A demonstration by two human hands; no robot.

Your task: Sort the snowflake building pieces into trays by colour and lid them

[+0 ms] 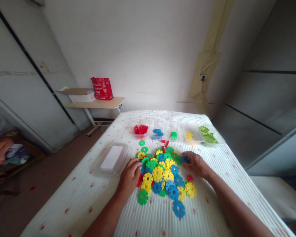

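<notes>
A heap of notched plastic discs (158, 174) in yellow, green and blue lies on the quilted cover, with a few red pieces among them. At the heap's left edge, my left hand (131, 173) has its fingers curled round a blue notched disc (140, 167), partly hidden by them. Over on the right edge, my right hand (196, 163) pinches another blue notched disc (185, 159) between thumb and fingers. Behind the heap stands a row of clear boxes: red pieces (140, 129), blue discs (158, 132), green discs (173, 135), yellow discs (188, 135) and light green pieces (208, 134).
Left of the heap is a clear plastic container (122, 164) with a white rectangular card (111, 157). A small red piece (190, 178) lies near my right wrist. Against the wall, a side table (106, 103) bears a red bag (102, 89) and a white box (82, 97).
</notes>
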